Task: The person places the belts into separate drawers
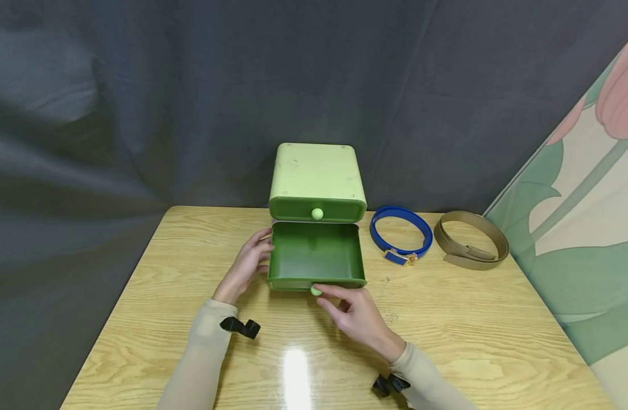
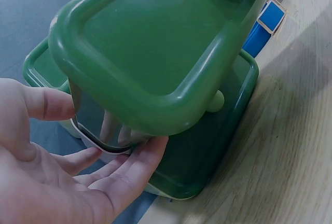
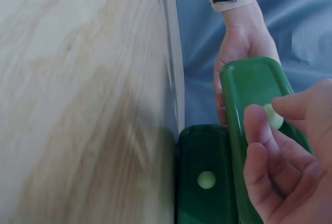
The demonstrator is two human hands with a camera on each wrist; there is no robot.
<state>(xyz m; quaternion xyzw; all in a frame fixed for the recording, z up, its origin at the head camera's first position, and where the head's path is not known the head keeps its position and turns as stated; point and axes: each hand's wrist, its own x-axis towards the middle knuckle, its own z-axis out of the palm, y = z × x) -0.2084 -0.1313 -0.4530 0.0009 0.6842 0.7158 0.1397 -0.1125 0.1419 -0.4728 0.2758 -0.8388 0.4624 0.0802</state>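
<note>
A small chest (image 1: 316, 171) with a pale green top and dark green drawer fronts stands on the table. A drawer (image 1: 316, 250) below its top one is pulled out, with nothing visible inside. My right hand (image 1: 362, 319) pinches this drawer's round, pale green knob (image 1: 316, 290) between thumb and fingertip. Along the drawer's left side rests my left hand (image 1: 244, 267), fingers spread, with fingertips touching the wall. The left wrist view shows its thumb by the upper edge and fingers (image 2: 148, 159) near the lower front corner. A lower drawer front (image 3: 199, 154) with its own knob sits underneath, against the chest.
Right of the chest lies a coiled blue belt (image 1: 403, 213) with a gold-edged buckle. Farther right is a coiled tan belt (image 1: 460, 262). A dark curtain (image 1: 314, 85) hangs behind the wooden table (image 1: 262, 370), and a flower-patterned panel (image 1: 575, 228) stands along the right.
</note>
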